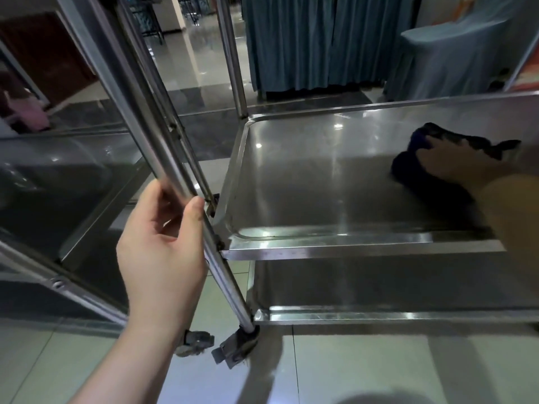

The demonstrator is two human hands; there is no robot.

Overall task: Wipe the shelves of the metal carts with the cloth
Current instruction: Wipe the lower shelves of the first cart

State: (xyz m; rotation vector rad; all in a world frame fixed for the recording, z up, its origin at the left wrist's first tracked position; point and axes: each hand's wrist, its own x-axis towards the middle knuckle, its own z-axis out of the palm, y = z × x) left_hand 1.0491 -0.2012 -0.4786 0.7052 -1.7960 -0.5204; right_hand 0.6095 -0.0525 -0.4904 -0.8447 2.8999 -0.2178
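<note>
With the left hand [163, 243] gripping the post [186, 188] and the right hand [455, 164] pressing the cloth [408, 167] flat on the shelf [306, 185], a hard stroke risked rolling the cart.

There was only one camera, and it sat on the person's head. It looked forward and down, very close to the shiny steel cart shelf [320, 182] with the raised rim, which filled the middle and right of the view. The bare left hand [163, 243] was the nearest thing, low in the picture by the round silver metal post [175, 176]. The right hand [458, 164] was farther off, near the right edge. The pale green tiled floor [364, 371] showed at the bottom, and long blue-green curtains [306, 42] hung far away at the top.
</note>
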